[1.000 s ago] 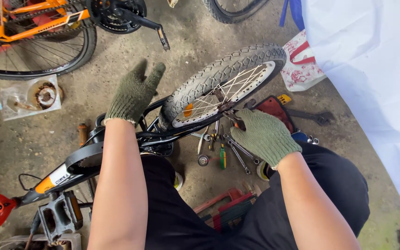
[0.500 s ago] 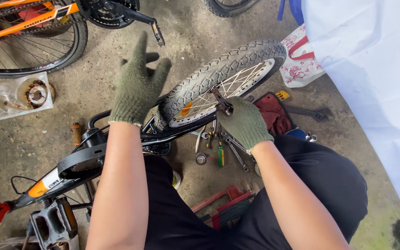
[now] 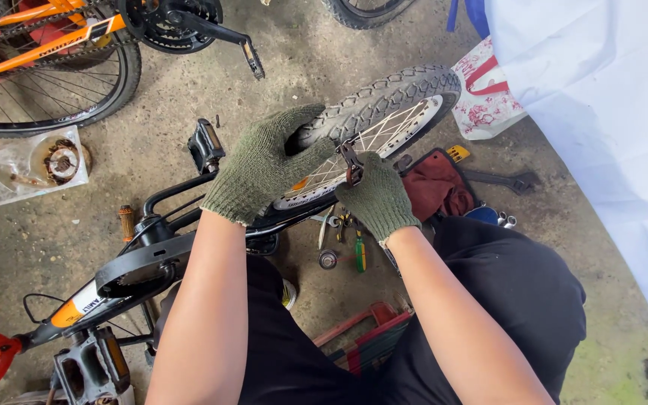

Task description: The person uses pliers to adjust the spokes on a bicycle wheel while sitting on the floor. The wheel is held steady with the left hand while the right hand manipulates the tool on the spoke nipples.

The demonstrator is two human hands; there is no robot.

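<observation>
Below, stained concrete floor [image 3: 294, 67] (workshop clutter): left hand [image 3: 264, 169] grasping tyre [image 3: 384, 97], right hand [image 3: 376, 196] clenched on axle nut [image 3: 352, 171]

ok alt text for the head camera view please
Two hands in green knit gloves work at a small bike wheel: the left hand grips the tyre, the right hand is at the hub. Tools lie on the concrete floor.

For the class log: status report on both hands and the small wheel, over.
Left hand gripping the small wheel at its tyre. Right hand on tool at the rim. Nothing in the way.
</observation>
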